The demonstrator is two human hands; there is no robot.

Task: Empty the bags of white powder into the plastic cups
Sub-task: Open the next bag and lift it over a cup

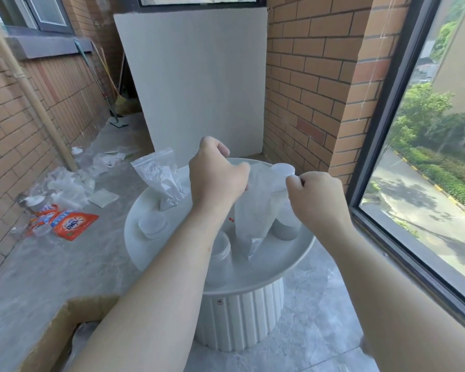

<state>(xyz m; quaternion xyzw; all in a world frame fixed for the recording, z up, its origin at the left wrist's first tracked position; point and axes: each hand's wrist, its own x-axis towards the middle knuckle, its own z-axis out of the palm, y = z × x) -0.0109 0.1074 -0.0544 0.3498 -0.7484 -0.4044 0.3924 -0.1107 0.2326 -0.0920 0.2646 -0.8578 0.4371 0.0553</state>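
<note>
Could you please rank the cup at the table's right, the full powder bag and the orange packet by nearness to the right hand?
From the right hand, pinching the held bag:
1. Cup, just beside it, on the table, right side.
2. Full powder bag, on its left side.
3. Orange packet, floor, far left.

Held bag [254,208]: translucent, hangs upright over tabletop [279,275] centre. Top corners pinched by left hand [215,175] and right hand [317,194]; bottom corner crumpled.
Second bag [160,181]: 10 o'clock, zip top up, leaning, powder in lower half.
Cups translucent, upright: 9 o'clock cup [152,224]; 6 o'clock cup [222,251]; 3 o'clock cup [286,228], powder inside; 2 o'clock cup [283,171].
</note>
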